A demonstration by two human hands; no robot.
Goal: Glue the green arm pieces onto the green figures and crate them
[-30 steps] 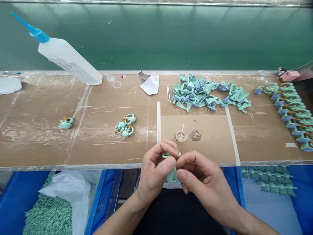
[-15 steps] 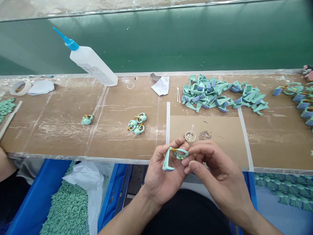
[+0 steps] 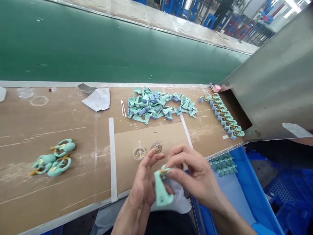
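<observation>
Hands [image 3: 194,174] around mint-green part [image 3: 161,192], wedge-shaped, flared below, orange near top

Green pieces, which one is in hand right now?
The green piece pinched by the right hand, beside the left hand. Others lie in the heap, the row at right, the cluster at left or the blue bin.

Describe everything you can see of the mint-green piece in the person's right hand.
The mint-green piece looks like matte plastic. Its flat plate widens downward and ends in a short lip toward the picture's right. At the upper end is an orange-brown part beside another green part, mostly hidden. The right hand pinches this end between thumb and fingers, holding the piece in the air near the edge of the table. The left hand is close beside it; contact is unclear. Blur hides finer detail.
</observation>
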